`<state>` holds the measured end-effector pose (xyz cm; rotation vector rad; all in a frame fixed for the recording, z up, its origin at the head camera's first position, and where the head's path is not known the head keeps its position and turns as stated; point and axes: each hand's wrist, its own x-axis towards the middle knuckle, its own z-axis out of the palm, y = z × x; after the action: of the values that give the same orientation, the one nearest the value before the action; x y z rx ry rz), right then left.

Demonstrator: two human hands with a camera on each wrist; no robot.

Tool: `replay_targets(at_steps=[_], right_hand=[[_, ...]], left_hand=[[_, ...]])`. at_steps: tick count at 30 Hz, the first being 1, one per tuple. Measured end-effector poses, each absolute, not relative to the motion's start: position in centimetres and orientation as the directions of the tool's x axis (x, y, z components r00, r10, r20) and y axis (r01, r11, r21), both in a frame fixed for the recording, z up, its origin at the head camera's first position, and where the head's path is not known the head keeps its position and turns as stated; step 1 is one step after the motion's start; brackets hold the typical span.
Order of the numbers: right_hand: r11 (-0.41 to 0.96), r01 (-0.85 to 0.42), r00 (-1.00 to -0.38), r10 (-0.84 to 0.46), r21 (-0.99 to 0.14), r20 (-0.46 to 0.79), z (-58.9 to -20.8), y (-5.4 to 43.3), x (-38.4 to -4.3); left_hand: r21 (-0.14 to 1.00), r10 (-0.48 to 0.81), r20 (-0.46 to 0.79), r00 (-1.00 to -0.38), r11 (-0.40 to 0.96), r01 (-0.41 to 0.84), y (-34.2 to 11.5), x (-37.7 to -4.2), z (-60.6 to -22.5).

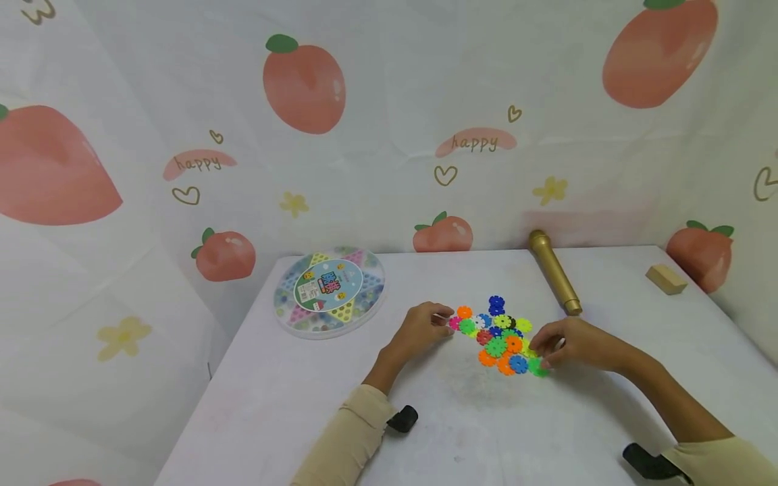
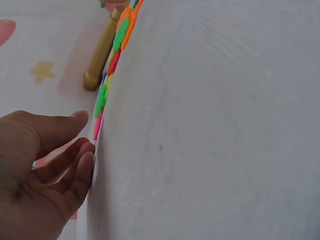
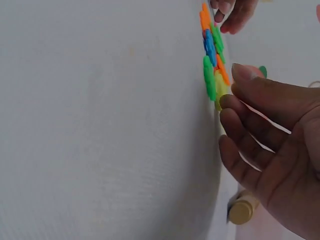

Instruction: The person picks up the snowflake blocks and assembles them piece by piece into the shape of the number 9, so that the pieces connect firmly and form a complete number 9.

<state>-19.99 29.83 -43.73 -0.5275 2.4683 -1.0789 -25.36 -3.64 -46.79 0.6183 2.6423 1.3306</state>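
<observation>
A low pile of colorful notched plastic discs [image 1: 496, 347], like snowflake building pieces, lies on the white table. My left hand [image 1: 427, 326] is at the pile's left end, beside a pink disc [image 1: 454, 323]. In the left wrist view, a gap shows between the left thumb [image 2: 70, 127] and the bent fingers, with nothing held. At the right end is my right hand [image 1: 576, 343], its fingertips close to a yellow disc [image 3: 220, 89] and a green disc [image 3: 209, 79]. Its fingers are loosely bent and hold nothing; whether they touch the discs I cannot tell.
A round Chinese checkers set [image 1: 329, 293] lies at the table's back left. Behind the right hand, a gold microphone [image 1: 555, 273] lies slanted. A small wooden block [image 1: 666, 279] sits at the back right. A fruit-printed cloth [image 1: 377, 169] hangs behind the table [image 1: 450, 439].
</observation>
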Motion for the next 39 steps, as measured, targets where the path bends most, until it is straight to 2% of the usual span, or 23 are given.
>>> replay_targets(at_steps=[17, 24, 33, 39], right_hand=[[0.674, -0.173, -0.843, -0.479, -0.718, -0.246, -44.0, 29.1, -19.5], [0.677, -0.158, -0.847, -0.467, -0.719, -0.254, -44.0, 28.9, -19.5], [0.674, -0.136, -0.837, -0.471, -0.726, -0.279, -44.0, 28.6, -19.3], [0.678, -0.171, -0.840, -0.480, -0.715, -0.254, -43.9, 28.8, -19.2]], left_hand=[[0.678, 0.414, 0.016, -0.910, 0.665, 0.314, -2.5, -25.9, -46.7], [0.698, 0.394, -0.016, -0.919, 0.663, 0.271, -2.6, -25.8, -46.4], [0.728, 0.395, 0.009, -0.919, 0.628, 0.277, -3.1, -25.4, -46.1], [0.789, 0.341, -0.023, -0.940, 0.583, 0.192, -4.0, -24.9, -45.8]])
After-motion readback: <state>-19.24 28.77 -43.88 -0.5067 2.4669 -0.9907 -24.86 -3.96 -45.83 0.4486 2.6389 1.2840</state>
